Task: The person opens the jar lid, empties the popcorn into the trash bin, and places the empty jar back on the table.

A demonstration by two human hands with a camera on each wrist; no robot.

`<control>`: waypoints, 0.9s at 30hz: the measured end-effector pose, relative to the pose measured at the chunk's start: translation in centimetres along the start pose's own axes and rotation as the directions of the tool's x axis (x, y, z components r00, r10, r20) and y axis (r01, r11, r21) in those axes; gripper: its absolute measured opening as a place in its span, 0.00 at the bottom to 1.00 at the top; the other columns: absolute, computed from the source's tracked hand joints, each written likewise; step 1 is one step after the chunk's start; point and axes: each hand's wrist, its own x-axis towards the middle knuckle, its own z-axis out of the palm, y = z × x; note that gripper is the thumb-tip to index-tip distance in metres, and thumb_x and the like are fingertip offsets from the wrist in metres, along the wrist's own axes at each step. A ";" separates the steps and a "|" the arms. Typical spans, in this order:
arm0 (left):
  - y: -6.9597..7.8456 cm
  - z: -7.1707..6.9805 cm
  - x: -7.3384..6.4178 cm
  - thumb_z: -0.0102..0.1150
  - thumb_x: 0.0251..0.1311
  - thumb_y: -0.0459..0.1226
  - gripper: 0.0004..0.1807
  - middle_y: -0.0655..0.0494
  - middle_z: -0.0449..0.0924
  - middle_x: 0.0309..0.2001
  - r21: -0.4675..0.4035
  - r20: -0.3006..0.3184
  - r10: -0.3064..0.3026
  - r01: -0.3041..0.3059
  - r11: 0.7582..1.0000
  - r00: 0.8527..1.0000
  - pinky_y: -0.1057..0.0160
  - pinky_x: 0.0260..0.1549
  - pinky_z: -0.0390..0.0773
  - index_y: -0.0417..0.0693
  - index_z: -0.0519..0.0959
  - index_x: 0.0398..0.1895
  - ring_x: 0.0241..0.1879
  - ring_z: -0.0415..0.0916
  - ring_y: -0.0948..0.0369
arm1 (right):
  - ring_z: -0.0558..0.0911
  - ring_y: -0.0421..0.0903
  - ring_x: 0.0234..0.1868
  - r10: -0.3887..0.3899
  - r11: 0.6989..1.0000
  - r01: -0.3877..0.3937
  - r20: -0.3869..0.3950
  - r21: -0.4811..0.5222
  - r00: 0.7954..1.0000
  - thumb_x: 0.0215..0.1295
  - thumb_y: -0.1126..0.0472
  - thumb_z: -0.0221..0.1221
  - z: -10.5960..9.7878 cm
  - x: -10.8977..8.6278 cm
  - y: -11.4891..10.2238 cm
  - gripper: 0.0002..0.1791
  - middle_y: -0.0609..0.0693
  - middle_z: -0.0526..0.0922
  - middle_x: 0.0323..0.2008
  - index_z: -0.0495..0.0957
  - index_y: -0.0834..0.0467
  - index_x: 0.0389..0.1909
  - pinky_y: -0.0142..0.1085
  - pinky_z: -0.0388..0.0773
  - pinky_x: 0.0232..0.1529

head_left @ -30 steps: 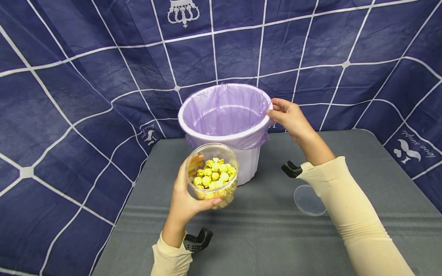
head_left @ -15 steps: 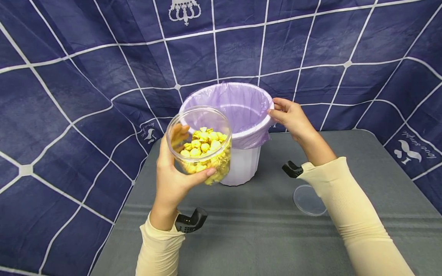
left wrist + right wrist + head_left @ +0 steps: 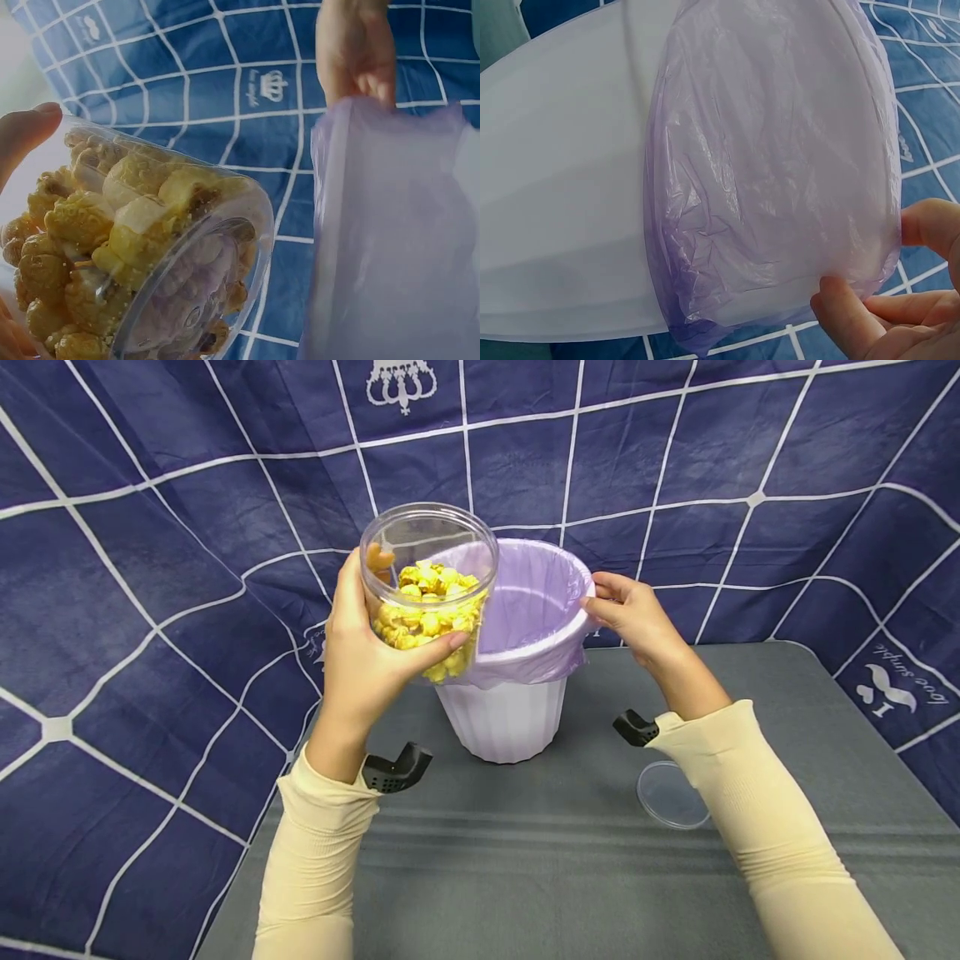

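Note:
My left hand point(image 3: 360, 652) grips a clear round plastic jar point(image 3: 480, 556) without a lid, its thumb along the near side. Yellow popcorn point(image 3: 431, 610) fills the lower part of it. The jar is held slightly tilted above the left rim of a white trash can point(image 3: 506, 718), which a purple plastic bag point(image 3: 536, 672) lines and overlaps. On the can's right side my right hand point(image 3: 630, 614) pinches the bagged rim between thumb and fingers. The left wrist view shows the jar's base and the popcorn point(image 3: 135, 225) through its wall.
A clear round lid point(image 3: 672, 795) lies on the grey tabletop point(image 3: 525, 860), close to my right forearm. Behind and at the sides hangs a dark blue curtain point(image 3: 517, 468) with white grid lines. Each wrist wears a small black device point(image 3: 397, 768).
My left hand has raised the jar of popcorn from in front of the trash can up and to the left, over its rim. The right hand stays on the rim.

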 end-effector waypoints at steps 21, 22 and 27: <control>-2.3 0.8 8.4 0.71 0.26 0.59 0.54 0.50 0.67 0.50 0.475 0.235 -0.114 -0.012 0.880 0.965 0.59 0.53 0.61 0.47 0.59 0.59 0.53 0.61 0.55 | 0.75 0.38 0.41 -0.010 1.000 0.010 -0.020 -0.007 1.000 0.60 0.69 0.52 -0.1 0.3 0.4 0.29 0.67 0.68 0.53 0.57 0.73 0.61 0.26 0.73 0.40; -2.4 0.9 8.7 0.71 0.26 0.59 0.55 0.50 0.66 0.51 0.496 0.261 -0.132 -0.016 0.868 0.956 0.57 0.53 0.61 0.48 0.58 0.60 0.54 0.61 0.54 | 0.75 0.39 0.41 -0.010 1.000 0.009 -0.022 -0.009 1.000 0.60 0.69 0.52 -0.1 0.3 0.5 0.29 0.67 0.68 0.52 0.57 0.72 0.61 0.26 0.73 0.41; -2.7 1.2 10.0 0.70 0.26 0.60 0.59 0.50 0.63 0.58 0.565 0.386 -0.190 -0.068 0.822 0.903 0.51 0.54 0.58 0.49 0.54 0.64 0.56 0.59 0.50 | 0.75 0.40 0.43 -0.003 1.000 0.003 -0.019 0.001 1.000 0.60 0.69 0.52 -0.1 0.4 0.5 0.29 0.67 0.68 0.53 0.58 0.72 0.61 0.27 0.73 0.42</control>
